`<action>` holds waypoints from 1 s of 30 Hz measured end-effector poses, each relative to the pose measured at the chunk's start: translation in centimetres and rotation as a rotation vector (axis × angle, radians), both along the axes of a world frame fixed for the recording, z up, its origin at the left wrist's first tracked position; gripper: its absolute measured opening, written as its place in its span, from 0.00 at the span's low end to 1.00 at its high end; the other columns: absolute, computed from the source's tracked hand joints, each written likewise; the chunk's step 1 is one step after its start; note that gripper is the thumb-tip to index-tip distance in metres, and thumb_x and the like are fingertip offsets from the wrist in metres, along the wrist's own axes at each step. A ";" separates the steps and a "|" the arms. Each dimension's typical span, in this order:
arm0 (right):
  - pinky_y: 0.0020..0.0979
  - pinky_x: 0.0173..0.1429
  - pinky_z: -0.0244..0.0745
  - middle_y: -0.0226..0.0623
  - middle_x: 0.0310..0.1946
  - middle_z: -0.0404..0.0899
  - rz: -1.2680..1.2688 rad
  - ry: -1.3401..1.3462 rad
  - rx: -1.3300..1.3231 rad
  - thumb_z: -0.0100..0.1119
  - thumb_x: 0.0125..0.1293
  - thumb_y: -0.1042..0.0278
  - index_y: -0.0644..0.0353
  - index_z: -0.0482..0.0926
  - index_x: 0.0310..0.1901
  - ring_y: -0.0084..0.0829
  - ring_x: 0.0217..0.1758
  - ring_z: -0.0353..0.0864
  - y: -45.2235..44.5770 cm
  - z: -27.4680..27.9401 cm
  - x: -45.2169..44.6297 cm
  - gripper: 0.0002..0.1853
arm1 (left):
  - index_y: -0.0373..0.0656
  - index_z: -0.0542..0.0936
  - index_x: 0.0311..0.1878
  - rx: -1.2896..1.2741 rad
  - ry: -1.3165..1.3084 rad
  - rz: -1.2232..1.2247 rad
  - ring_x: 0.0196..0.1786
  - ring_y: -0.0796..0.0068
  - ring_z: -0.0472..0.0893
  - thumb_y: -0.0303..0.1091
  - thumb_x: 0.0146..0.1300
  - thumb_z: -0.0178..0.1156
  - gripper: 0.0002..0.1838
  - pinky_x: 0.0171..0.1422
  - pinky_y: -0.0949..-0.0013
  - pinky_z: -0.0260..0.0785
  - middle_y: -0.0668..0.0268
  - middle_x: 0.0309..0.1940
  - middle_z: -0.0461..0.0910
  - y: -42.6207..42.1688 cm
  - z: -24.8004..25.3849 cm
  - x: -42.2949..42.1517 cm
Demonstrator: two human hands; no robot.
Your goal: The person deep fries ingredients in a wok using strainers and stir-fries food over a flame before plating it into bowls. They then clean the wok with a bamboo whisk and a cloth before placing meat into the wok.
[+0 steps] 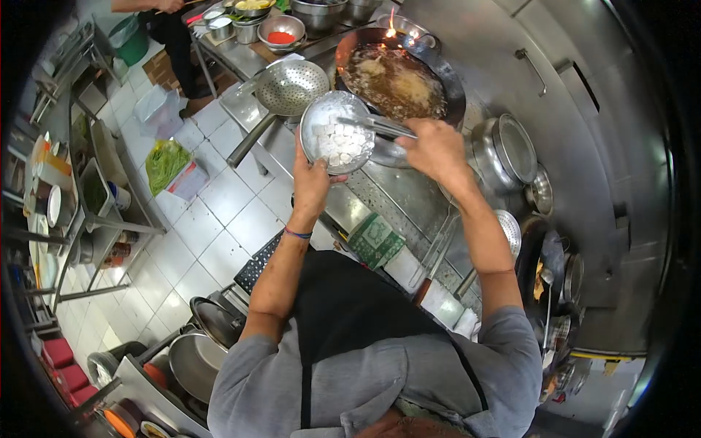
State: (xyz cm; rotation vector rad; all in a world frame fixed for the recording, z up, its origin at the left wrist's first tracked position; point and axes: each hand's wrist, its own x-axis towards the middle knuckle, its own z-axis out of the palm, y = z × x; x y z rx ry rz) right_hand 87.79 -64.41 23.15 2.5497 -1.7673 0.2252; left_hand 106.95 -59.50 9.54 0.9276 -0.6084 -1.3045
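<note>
- The left hand (312,179) gripped the bowl (313,130), thumb at its rim.
- White cubes (340,146) lay inside, just past that thumb.
- The right hand's (438,152) fingers were closed around tongs (381,126).
- The wok (454,89) sat beyond them.

My bowl (321,109): silver, white cubes (340,142) inside, silver tongs (385,127) over it. Beyond bowl, right: dark wok (456,91), golden-brown oil (394,80), orange flame (391,26). Left of bowl: silver strainer (293,86) dotted with holes; white tiles (225,258). Below bowl: green cloth (377,239), white print; my black apron (358,299), grey shirt (358,383).
</note>
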 end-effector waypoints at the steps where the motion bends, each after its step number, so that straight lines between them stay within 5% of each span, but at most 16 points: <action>1: 0.48 0.52 0.79 0.47 0.39 0.86 -0.048 0.053 0.072 0.66 0.62 0.59 0.55 0.86 0.45 0.50 0.46 0.86 0.0 -0.1 0.6 0.14 | 0.57 0.40 0.81 -0.022 -0.011 -0.010 0.56 0.54 0.82 0.12 0.64 0.38 0.44 0.40 0.62 0.88 0.49 0.70 0.64 0.0 0.1 -0.3; 8: 0.46 0.52 0.79 0.47 0.43 0.86 -0.181 -0.196 -0.156 0.68 0.60 0.59 0.51 0.87 0.49 0.49 0.46 0.86 -0.2 -0.3 -3.4 0.16 | 0.58 0.40 0.81 -0.005 0.004 0.016 0.58 0.51 0.81 0.11 0.64 0.37 0.45 0.41 0.61 0.88 0.48 0.71 0.62 -0.8 -1.2 -0.7; 15: 0.49 0.53 0.78 0.47 0.44 0.86 -0.492 0.114 -0.120 0.66 0.62 0.58 0.51 0.86 0.50 0.51 0.49 0.85 -7.5 -4.3 -9.9 0.16 | 0.58 0.40 0.81 0.040 -0.013 0.012 0.59 0.51 0.81 0.10 0.63 0.37 0.46 0.42 0.61 0.88 0.48 0.72 0.62 -0.5 -1.7 -0.5; 19: 0.49 0.52 0.79 0.43 0.46 0.86 -0.256 -0.058 -0.158 0.65 0.61 0.66 0.57 0.85 0.49 0.48 0.49 0.85 -1.5 0.3 -7.6 0.15 | 0.57 0.44 0.81 0.001 -0.093 0.009 0.57 0.53 0.82 0.10 0.64 0.39 0.45 0.39 0.63 0.88 0.49 0.71 0.62 -0.3 -1.8 -0.1; 22: 0.45 0.49 0.79 0.42 0.43 0.86 0.102 0.083 -0.132 0.68 0.59 0.63 0.52 0.85 0.50 0.47 0.47 0.85 2.0 2.1 -6.2 0.17 | 0.56 0.47 0.80 -0.009 -0.177 -0.030 0.55 0.55 0.83 0.11 0.65 0.41 0.43 0.36 0.66 0.87 0.49 0.71 0.63 -0.5 -1.4 0.0; 25: 0.43 0.46 0.79 0.39 0.41 0.85 0.182 0.302 -0.086 0.69 0.57 0.65 0.53 0.85 0.49 0.44 0.46 0.85 2.2 0.5 -5.0 0.16 | 0.55 0.49 0.80 -0.001 -0.188 -0.101 0.53 0.55 0.84 0.12 0.65 0.41 0.42 0.33 0.67 0.87 0.50 0.68 0.68 -0.7 -0.4 0.0; 30: 0.43 0.47 0.80 0.41 0.43 0.86 0.136 0.146 -0.120 0.69 0.57 0.66 0.52 0.85 0.49 0.44 0.46 0.85 2.6 1.0 -6.0 0.16 | 0.55 0.49 0.80 -0.028 -0.200 -0.058 0.53 0.53 0.84 0.12 0.65 0.41 0.42 0.35 0.65 0.88 0.49 0.67 0.69 -0.9 -1.1 -0.4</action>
